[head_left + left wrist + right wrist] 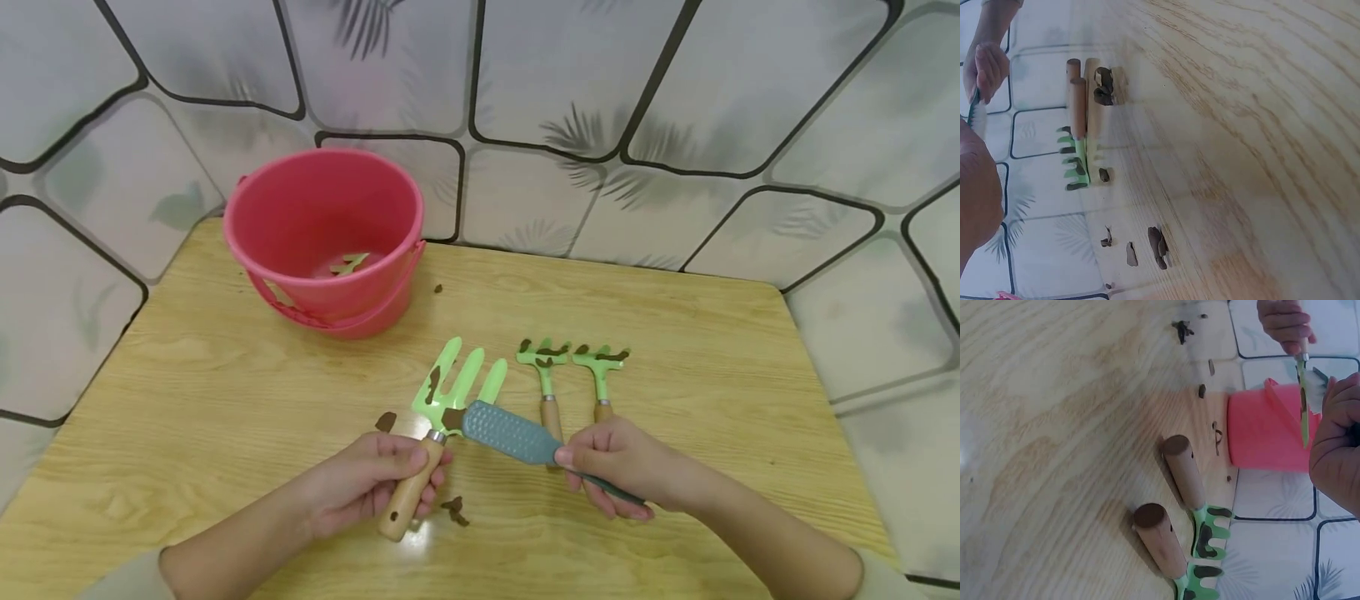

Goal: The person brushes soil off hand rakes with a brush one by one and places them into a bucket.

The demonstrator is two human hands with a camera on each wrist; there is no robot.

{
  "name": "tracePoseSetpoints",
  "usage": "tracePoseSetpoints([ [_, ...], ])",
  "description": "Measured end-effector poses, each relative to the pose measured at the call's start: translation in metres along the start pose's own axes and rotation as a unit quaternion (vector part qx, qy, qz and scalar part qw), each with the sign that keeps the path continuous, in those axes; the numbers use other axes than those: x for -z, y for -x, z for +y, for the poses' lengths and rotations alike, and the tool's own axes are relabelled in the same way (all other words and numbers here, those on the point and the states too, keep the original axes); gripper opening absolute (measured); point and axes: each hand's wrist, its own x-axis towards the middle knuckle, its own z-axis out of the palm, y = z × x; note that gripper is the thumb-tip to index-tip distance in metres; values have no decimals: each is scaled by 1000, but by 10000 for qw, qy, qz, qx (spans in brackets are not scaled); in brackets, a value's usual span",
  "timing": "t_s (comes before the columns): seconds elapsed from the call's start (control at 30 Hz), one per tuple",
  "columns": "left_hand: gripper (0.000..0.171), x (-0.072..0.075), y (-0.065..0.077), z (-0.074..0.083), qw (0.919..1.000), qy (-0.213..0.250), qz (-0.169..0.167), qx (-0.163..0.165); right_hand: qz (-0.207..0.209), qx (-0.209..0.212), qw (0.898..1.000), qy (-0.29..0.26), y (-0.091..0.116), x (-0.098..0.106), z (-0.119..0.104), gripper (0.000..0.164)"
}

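My left hand [367,483] grips the wooden handle of a green hand fork [470,372], its tines pointing away and smeared with brown patches. In my right hand [618,458] is the thin handle of a grey brush [510,433] with a flat, dotted head. The tip of that head overlaps the base of the fork's tines, right beside a brown patch. Past my right fingers lie two small green rakes [543,358] [600,362] with wooden handles, brown clumps on their teeth. In the right wrist view the fork [1304,419] shows edge-on, held above the table.
A pink bucket [300,204] stands at the back left, with a green pronged piece [350,264] inside. Brown bits [386,422] [454,510] are scattered on the wooden table [712,358]. A patterned wall [532,200] rises behind the table's far edge.
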Motion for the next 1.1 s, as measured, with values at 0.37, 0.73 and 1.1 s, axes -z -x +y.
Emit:
tracePoseSetpoints([
  [0.37, 20, -2, -1, 3, 9995, -155, 165, -207, 633, -485, 9959, 426, -32, -18, -4, 45],
  [0.73, 18, -23, -22, -8, 9987, -139, 468, 155, 979, -604, 9890, 931, -75, -37, -33, 38],
  [1.1, 18, -26, -25, -7, 9990, 186, 400, 105, 1295, -696, 9836, 1048, -79, -27, -79, 38],
])
